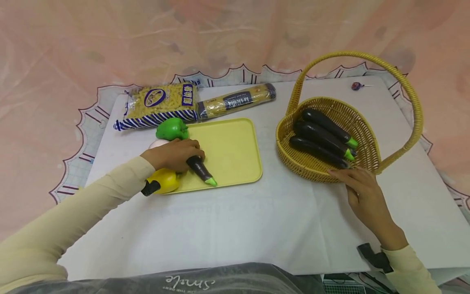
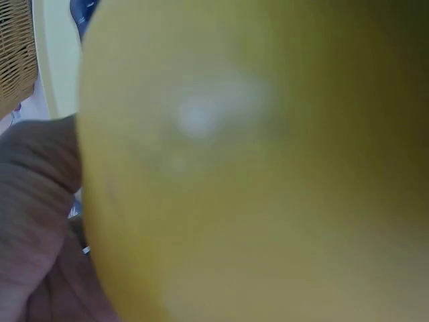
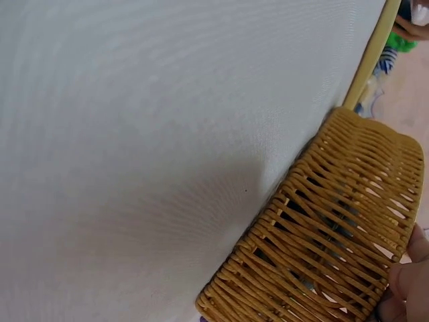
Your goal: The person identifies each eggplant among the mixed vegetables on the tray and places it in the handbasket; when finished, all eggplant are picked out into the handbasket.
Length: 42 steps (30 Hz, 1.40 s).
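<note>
My left hand (image 1: 174, 155) grips a dark eggplant (image 1: 200, 168) by its thicker end, over the yellow tray (image 1: 229, 151); the light green stem end points toward me. Close below that hand lies a yellow bell pepper (image 1: 166, 180), which fills most of the left wrist view. A green bell pepper (image 1: 171, 129) sits just beyond the hand, and a pale round item (image 1: 158, 143) is partly hidden under it. My right hand (image 1: 367, 200) holds the near rim of a wicker basket (image 1: 295, 165), thumb against the outside. Several eggplants (image 1: 319, 136) lie inside the basket.
Behind the tray lie a bag of pasta (image 1: 161, 100) and a long pack of spaghetti (image 1: 238, 100). The basket's tall handle (image 1: 416, 106) arches over its right side. A lollipop (image 1: 356, 85) lies at the back right of the white-covered table (image 1: 227, 228).
</note>
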Motion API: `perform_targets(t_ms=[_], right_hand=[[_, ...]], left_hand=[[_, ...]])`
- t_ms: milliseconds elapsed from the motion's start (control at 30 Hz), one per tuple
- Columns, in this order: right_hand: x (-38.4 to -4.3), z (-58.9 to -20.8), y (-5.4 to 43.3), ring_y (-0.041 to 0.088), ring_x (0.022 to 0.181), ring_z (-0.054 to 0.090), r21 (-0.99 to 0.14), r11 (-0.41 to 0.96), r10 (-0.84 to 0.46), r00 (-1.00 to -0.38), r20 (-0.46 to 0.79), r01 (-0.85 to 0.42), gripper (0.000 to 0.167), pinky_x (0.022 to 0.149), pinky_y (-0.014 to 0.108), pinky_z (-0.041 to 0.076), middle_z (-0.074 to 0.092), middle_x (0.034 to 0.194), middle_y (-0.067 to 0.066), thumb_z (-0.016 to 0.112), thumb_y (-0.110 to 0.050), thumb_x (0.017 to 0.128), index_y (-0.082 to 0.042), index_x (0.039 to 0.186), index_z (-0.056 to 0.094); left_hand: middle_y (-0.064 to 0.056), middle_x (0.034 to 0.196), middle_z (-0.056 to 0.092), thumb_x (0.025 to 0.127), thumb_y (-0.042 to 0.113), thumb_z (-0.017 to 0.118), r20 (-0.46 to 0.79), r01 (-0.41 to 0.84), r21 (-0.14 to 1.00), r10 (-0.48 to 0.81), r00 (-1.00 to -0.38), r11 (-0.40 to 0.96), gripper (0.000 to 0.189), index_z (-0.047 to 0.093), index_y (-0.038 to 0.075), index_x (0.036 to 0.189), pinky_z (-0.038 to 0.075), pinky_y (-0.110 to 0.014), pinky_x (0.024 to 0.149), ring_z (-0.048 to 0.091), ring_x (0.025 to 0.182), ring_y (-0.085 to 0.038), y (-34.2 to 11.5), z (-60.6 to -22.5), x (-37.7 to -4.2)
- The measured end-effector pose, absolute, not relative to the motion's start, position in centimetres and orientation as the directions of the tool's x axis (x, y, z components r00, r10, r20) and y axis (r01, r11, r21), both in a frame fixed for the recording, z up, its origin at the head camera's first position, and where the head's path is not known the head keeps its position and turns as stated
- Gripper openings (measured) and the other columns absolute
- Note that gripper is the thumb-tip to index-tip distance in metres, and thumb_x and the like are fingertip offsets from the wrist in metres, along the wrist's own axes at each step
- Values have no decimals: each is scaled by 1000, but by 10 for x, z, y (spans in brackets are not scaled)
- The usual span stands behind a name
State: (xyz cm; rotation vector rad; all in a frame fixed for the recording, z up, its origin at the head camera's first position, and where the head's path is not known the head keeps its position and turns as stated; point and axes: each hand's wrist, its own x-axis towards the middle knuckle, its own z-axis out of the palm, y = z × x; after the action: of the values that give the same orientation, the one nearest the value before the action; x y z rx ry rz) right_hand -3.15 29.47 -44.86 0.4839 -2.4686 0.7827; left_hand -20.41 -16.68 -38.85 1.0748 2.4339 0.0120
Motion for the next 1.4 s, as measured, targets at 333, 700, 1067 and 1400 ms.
perform_targets(t_ms=[333,700,1067,1400], right_hand=[[-32,-449,295,33,98,57,-432,773,-182,-815,550,-464,57,94,32,34,70,99,15,60,30,75,-7,116,73],[-32,-448,296,34,100,57,-430,773,-190,-817,545,-467,59,99,27,32,69,100,16,60,31,74,-7,117,72],[-33,-449,296,33,99,57,-430,763,-195,-807,558,-482,61,98,28,32,69,100,15,58,32,73,-8,117,73],[-32,-448,297,33,99,57,-421,774,-200,-814,546,-472,59,93,35,34,70,100,15,59,30,74,-7,117,72]], left_hand=[[-9,113,59,83,14,76,-350,756,171,756,-553,632,42,65,18,123,49,-48,92,55,100,-27,-150,-387,-211],[-9,112,61,86,27,75,-290,782,165,788,-543,601,44,61,21,128,52,-46,86,58,100,-27,-128,-374,-217],[-8,115,62,88,29,72,-283,783,198,799,-530,590,44,59,23,130,51,-45,85,59,98,-25,-112,-369,-221],[-8,113,63,89,32,70,-256,801,192,817,-517,567,47,57,18,133,50,-44,83,58,94,-24,-96,-364,-223]])
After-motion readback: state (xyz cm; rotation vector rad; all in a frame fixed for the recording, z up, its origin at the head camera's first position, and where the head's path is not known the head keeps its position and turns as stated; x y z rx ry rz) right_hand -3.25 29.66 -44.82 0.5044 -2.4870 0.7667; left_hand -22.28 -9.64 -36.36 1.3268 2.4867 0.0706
